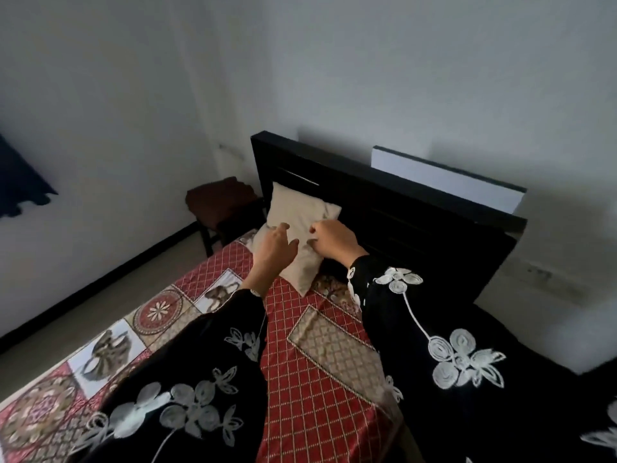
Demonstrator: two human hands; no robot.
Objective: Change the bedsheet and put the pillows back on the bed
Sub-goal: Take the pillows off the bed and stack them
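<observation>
A beige pillow (297, 212) leans against the black headboard (417, 222) at the head of the bed. A second pale pillow (258, 236) peeks out beneath its left side. The bed carries a red patterned bedsheet (310, 379) with checks and patchwork panels. My left hand (275, 250) rests on the pillow's front with fingers spread and relaxed. My right hand (334, 240) pinches the pillow's fabric near its right edge with curled fingers. Both arms wear black sleeves with white embroidered flowers.
A dark stool or small table (220, 203) with brown cloth on it stands left of the headboard. A white flat panel (444, 178) leans on the wall behind the headboard. Bare floor (100, 295) runs along the bed's left side. A dark curtain (20, 182) hangs at far left.
</observation>
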